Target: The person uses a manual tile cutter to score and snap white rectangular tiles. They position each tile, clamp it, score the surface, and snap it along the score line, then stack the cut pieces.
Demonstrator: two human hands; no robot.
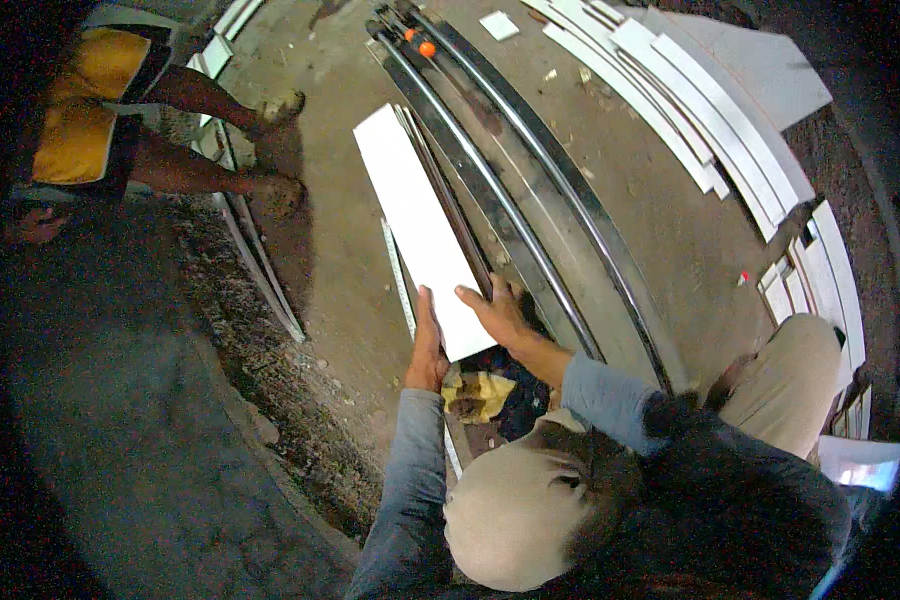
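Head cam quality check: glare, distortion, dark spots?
Head view: strong fisheye, the cutter rails bow; the white tile under the left hand and right hand is near blown out; left floor and rim fall into dark shadow; overall soft, teal cast.

I see bare floor (340,230) left of the white tile (420,230); the cutter rails (530,190) block its right side.

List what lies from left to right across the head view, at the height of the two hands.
Dark rough ground → left hand at the near left edge of the long white rectangular tile → right hand on that tile's near right corner → curved steel rails of the tile cutter → bent knee in beige trousers.
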